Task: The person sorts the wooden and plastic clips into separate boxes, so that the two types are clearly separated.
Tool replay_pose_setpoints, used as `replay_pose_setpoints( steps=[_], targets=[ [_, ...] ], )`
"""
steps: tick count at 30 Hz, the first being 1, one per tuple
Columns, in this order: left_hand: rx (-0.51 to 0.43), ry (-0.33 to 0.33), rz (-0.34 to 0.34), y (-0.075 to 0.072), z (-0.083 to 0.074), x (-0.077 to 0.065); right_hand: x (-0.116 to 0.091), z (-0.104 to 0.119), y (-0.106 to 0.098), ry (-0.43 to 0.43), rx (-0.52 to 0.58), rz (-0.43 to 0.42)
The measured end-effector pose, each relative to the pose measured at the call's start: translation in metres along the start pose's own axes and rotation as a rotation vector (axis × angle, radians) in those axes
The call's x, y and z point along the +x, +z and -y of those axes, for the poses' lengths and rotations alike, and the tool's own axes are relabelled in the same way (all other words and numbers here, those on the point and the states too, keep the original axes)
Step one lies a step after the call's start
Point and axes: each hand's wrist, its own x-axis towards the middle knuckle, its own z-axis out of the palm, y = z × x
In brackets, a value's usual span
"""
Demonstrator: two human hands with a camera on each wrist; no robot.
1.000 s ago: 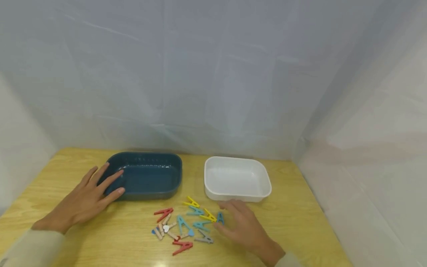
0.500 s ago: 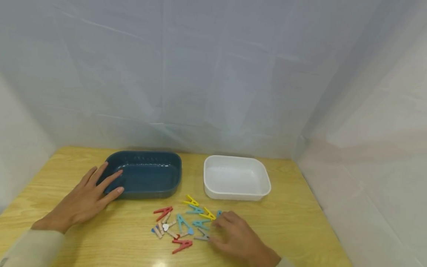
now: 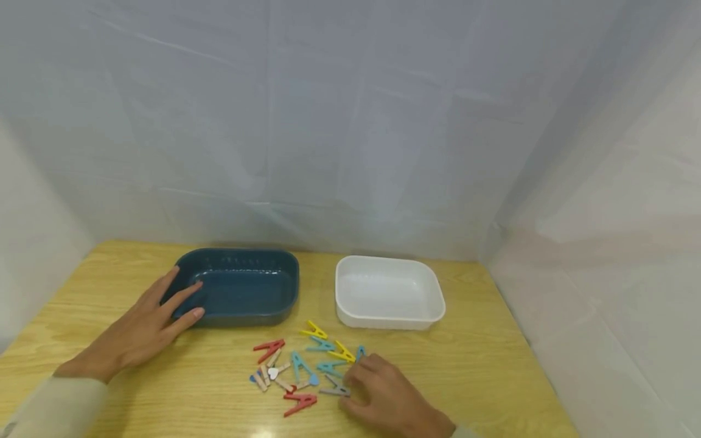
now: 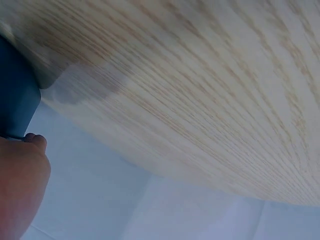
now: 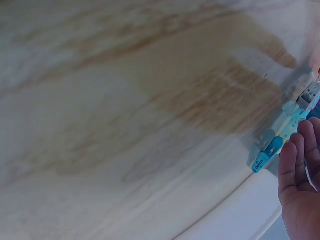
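Take gray clothespin (image 3: pixel 341 392), probably light and stiff, by its legs, with left grip (image 3: pixel 145 331) spread on blue dish (image 3: pixel 246 319); cannot judge closure of right grip (image 3: pixel 389 396).

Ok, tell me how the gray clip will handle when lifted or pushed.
The gray clip is probably light, being small and slim. Its straight-edged V shape suggests stiffness, not floppiness. Lying on its side, it would likely slide rather than roll.

The right hand (image 3: pixel 384 392) is drawn back from the white tray (image 3: pixel 383 322) beyond its grip, fingertips brought to the grey clothespin (image 3: pixel 336 392).
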Motion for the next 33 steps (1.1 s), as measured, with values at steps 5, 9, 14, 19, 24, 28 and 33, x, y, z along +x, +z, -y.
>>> replay_pose_setpoints(
  steps=[5, 9, 14, 19, 24, 28, 33],
  targets=[
    [-0.011, -0.01, 0.017, 0.0018, 0.0, 0.0003, 0.0001, 0.001, 0.0022, 0.002, -0.009, 0.014],
    [-0.003, 0.009, -0.003, 0.0022, -0.0003, 0.0005, -0.0012, 0.0017, 0.0037, -0.002, -0.01, 0.013],
    [0.004, 0.038, -0.03, 0.0017, 0.0002, 0.0013, -0.0013, 0.0018, 0.0048, -0.017, 0.005, -0.003],
    [0.009, 0.039, -0.027, -0.0003, -0.0007, 0.0017, -0.0006, 0.0019, 0.0079, -0.047, 0.017, -0.037],
    [0.033, 0.039, -0.028, -0.0015, -0.0009, 0.0013, -0.0001, 0.0009, 0.0094, -0.069, 0.037, -0.043],
    [0.048, 0.038, -0.022, -0.0021, -0.0011, 0.0006, -0.0011, -0.0013, 0.0095, -0.09, 0.066, -0.04],
    [0.045, 0.033, -0.018, -0.0021, -0.0008, -0.0001, -0.0028, -0.0033, 0.0071, -0.11, 0.089, -0.064]
  ],
)
